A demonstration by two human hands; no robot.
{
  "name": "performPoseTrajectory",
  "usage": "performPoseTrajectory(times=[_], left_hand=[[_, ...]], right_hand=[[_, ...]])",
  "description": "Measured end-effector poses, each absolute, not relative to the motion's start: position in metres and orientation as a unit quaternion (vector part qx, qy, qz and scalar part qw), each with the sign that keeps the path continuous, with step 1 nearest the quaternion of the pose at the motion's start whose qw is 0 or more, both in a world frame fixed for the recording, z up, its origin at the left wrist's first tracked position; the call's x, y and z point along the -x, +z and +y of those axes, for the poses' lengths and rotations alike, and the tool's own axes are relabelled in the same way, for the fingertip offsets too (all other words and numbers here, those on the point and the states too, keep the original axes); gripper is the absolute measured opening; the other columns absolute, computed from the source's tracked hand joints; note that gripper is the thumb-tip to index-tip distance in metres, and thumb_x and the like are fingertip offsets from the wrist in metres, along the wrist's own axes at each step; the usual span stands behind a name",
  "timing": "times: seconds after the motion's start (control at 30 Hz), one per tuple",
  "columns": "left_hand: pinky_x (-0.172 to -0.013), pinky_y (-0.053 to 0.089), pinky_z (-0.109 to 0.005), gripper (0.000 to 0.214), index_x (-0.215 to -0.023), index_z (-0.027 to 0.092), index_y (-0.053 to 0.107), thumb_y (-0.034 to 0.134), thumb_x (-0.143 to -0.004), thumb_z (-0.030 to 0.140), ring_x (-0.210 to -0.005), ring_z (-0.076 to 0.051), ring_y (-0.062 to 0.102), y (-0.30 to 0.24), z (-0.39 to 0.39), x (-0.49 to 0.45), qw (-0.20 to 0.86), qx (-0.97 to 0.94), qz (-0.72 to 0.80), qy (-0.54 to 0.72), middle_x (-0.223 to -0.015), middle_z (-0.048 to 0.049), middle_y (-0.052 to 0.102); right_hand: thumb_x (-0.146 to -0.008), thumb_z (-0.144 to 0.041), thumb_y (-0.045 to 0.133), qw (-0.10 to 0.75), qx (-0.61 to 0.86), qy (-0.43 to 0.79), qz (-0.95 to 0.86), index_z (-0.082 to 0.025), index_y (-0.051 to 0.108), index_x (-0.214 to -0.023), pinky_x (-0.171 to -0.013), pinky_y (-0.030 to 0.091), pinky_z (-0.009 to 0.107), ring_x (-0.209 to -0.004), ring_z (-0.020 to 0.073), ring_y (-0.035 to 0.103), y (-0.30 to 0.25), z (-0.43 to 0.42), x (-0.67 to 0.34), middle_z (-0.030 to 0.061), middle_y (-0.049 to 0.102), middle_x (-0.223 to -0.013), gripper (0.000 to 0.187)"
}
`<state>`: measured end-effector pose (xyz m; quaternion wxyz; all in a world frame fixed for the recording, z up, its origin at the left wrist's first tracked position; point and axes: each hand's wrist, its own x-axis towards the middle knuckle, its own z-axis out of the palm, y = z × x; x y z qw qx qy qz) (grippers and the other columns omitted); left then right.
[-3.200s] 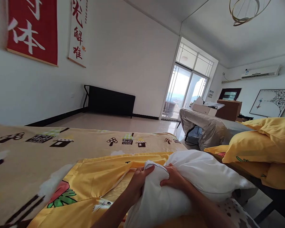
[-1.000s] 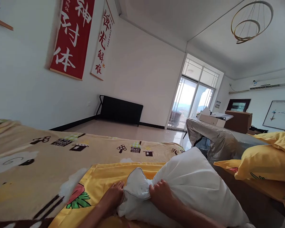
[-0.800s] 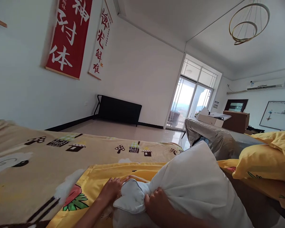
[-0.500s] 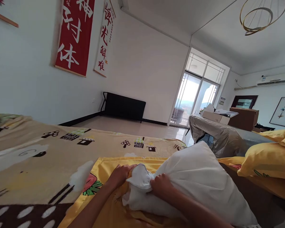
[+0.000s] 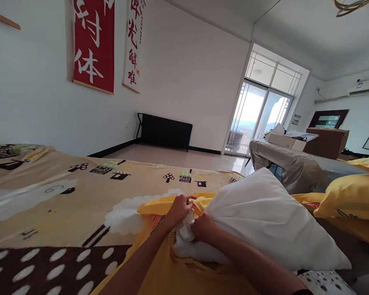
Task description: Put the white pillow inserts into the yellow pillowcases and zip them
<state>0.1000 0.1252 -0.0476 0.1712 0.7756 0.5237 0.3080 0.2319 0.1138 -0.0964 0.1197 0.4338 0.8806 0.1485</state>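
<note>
While the right hand (image 5: 204, 227) remains closed on the bunched end of the white pillow (image 5: 264, 213), the left hand (image 5: 183, 207) is now higher, and its fingers seem to pinch the edge of the yellow cover (image 5: 153, 207). Half a second ago, a white corner stood up between the hands; now it is mostly hidden, and the far left part of the cover is drawn inward, so that its carrot print (image 5: 156, 221) shows only a little. I judge from this that the cover has come closer around the pillow's end, but most of the pillow lies outside, to the right.

The cover rests on a beige blanket (image 5: 92, 207) with printed sheep and a brown dotted band; what is under the blanket, I cannot tell. At the right are yellow cushions (image 5: 352, 196), and behind them boxes (image 5: 327, 142) stand on furniture wrapped in plastic (image 5: 283, 164). Farther away, there are a glass door (image 5: 249, 112), a black panel (image 5: 166, 130) beside the wall, and a red scroll (image 5: 94, 53).
</note>
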Motion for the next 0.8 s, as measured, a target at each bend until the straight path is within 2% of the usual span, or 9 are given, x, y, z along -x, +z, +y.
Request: performPoseTrajectory(times=[0.1, 0.17, 0.3, 0.4, 0.5, 0.6, 0.67, 0.8], left_hand=[[-0.077, 0.044, -0.024, 0.042, -0.114, 0.014, 0.064, 0.044, -0.077, 0.015, -0.082, -0.017, 0.061, -0.045, 0.105, -0.111, 0.131, -0.811, 0.508, 0.259, -0.089, -0.0073, 0.068], [-0.086, 0.042, -0.03, 0.045, -0.117, 0.017, 0.062, 0.04, -0.079, 0.009, -0.095, -0.021, 0.059, -0.047, 0.094, -0.114, 0.085, -0.826, 0.512, 0.222, -0.102, -0.0099, 0.066], [-0.096, 0.033, -0.047, 0.062, -0.135, 0.018, 0.045, 0.031, -0.078, -0.001, -0.109, -0.03, 0.05, -0.056, 0.082, -0.103, -0.012, -0.812, 0.563, 0.154, -0.116, -0.0168, 0.056], [-0.091, 0.036, -0.051, 0.063, -0.14, 0.011, 0.036, 0.035, -0.078, 0.001, -0.109, -0.036, 0.05, -0.065, 0.077, -0.087, -0.033, -0.769, 0.629, 0.109, -0.118, -0.0229, 0.052], [-0.078, 0.044, -0.048, 0.056, -0.131, 0.004, 0.044, 0.037, -0.076, 0.001, -0.095, -0.036, 0.059, -0.068, 0.071, -0.076, 0.003, -0.734, 0.676, 0.062, -0.104, -0.0259, 0.059], [-0.073, 0.046, -0.038, 0.048, -0.12, 0.007, 0.05, 0.041, -0.073, 0.004, -0.092, -0.032, 0.062, -0.06, 0.064, -0.074, 0.045, -0.741, 0.667, 0.062, -0.093, -0.0206, 0.064], [-0.072, 0.045, -0.034, 0.045, -0.12, 0.011, 0.048, 0.043, -0.074, 0.009, -0.091, -0.028, 0.062, -0.049, 0.063, -0.076, 0.061, -0.749, 0.653, 0.095, -0.092, -0.0167, 0.064], [-0.073, 0.043, -0.03, 0.039, -0.12, 0.011, 0.042, 0.037, -0.082, 0.015, -0.09, -0.024, 0.063, -0.031, 0.066, -0.082, 0.074, -0.734, 0.653, 0.172, -0.094, -0.0155, 0.065]], right_hand=[[-0.063, -0.049, 0.074, 0.118, -0.448, 0.124, 0.877, -0.016, 0.069, -0.098, -0.073, 0.05, 0.034, -0.085, 0.0256, 0.065, -0.09, 0.133, -0.237, 0.012, 0.069, -0.092, 0.048], [-0.062, -0.055, 0.072, 0.107, -0.457, 0.113, 0.876, -0.019, 0.068, -0.105, -0.075, 0.049, 0.034, -0.089, 0.0257, 0.064, -0.087, 0.143, -0.244, 0.0107, 0.068, -0.096, 0.056], [-0.067, -0.064, 0.063, 0.084, -0.482, 0.103, 0.866, -0.018, 0.07, -0.099, -0.073, 0.049, 0.033, -0.084, 0.026, 0.065, -0.085, 0.151, -0.263, 0.0116, 0.069, -0.09, 0.056], [-0.069, -0.064, 0.061, 0.07, -0.487, 0.106, 0.864, -0.018, 0.071, -0.097, -0.073, 0.049, 0.032, -0.086, 0.026, 0.065, -0.086, 0.15, -0.27, 0.0114, 0.069, -0.092, 0.055], [-0.069, -0.064, 0.062, 0.069, -0.484, 0.111, 0.866, -0.017, 0.07, -0.098, -0.074, 0.049, 0.032, -0.087, 0.0262, 0.065, -0.083, 0.148, -0.269, 0.0117, 0.069, -0.094, 0.056], [-0.07, -0.063, 0.062, 0.08, -0.483, 0.118, 0.864, -0.015, 0.071, -0.097, -0.072, 0.049, 0.033, -0.085, 0.0268, 0.065, -0.078, 0.145, -0.264, 0.0131, 0.068, -0.092, 0.056], [-0.07, -0.059, 0.064, 0.09, -0.475, 0.129, 0.866, -0.014, 0.071, -0.094, -0.071, 0.048, 0.033, -0.084, 0.0269, 0.065, -0.074, 0.138, -0.261, 0.0146, 0.068, -0.09, 0.052], [-0.075, -0.04, 0.067, 0.093, -0.43, 0.157, 0.884, -0.011, 0.071, -0.083, -0.07, 0.047, 0.032, -0.081, 0.0249, 0.065, -0.07, 0.112, -0.256, 0.0163, 0.068, -0.082, 0.03]])
